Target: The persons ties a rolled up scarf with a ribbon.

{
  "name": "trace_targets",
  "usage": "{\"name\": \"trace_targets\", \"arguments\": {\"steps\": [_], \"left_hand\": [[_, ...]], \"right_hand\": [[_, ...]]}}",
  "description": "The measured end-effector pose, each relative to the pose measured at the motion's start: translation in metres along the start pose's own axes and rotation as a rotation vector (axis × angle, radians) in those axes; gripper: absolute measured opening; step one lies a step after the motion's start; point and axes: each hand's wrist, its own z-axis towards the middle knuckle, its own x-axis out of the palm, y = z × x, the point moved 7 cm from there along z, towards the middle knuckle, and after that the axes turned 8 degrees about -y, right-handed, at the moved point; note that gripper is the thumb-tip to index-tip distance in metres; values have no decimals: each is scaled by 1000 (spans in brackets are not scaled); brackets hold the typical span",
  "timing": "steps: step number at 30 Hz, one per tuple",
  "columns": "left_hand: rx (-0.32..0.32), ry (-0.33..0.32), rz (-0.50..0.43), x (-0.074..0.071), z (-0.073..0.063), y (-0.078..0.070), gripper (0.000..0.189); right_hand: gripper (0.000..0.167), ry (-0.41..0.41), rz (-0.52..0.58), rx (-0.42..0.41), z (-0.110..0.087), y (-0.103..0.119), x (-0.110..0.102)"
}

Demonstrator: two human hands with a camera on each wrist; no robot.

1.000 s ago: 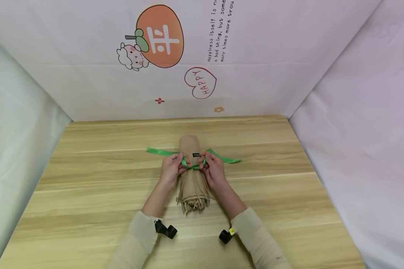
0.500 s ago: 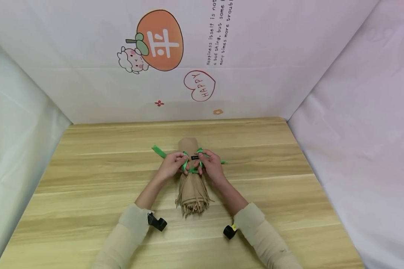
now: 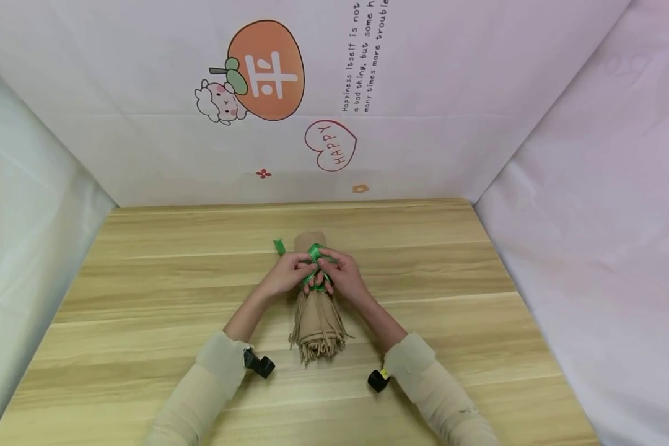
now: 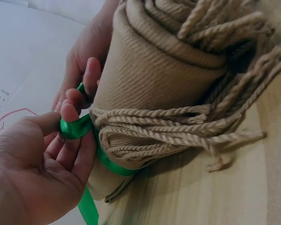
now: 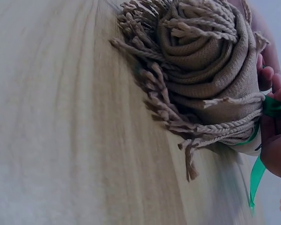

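Note:
A tan scarf, rolled up with its twisted fringe toward the person, lies on the table. Round its middle runs a green ribbon. My left hand pinches a loop of the ribbon between thumb and fingers, as the left wrist view shows. Right beside it, my right hand pinches another part of the ribbon. Both hands meet above the roll, fingertips close together, and they cover the crossing of the ribbon in the head view. One loose ribbon end sticks out beyond the left hand.
The wooden table is bounded at the back by a white printed cloth, with white cloth at both sides. A small black camera sits on the left wrist and another on the right wrist.
Both hands have come closer together over the roll, drawing the ribbon into raised loops. The loose ribbon ends, spread wide to either side before, are pulled in. The head view has tilted slightly up.

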Motion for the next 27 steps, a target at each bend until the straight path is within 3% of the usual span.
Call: {"name": "trace_targets", "arguments": {"steps": [4,12,20,27], "left_hand": [[1,12,-9,0,0,0,22],[-2,-85,-41,-2,3,2,35],[-21,-99,18,-1,0,3,39],[-2,-131,-3,-2,-2,4,40]], "right_hand": [[35,7,-43,18,1,-1,1],[28,2,-162,24,2,-4,0],[23,-121,-157,108,-1,-13,-12],[15,-258,-115,67,-6,-10,-12]]}}
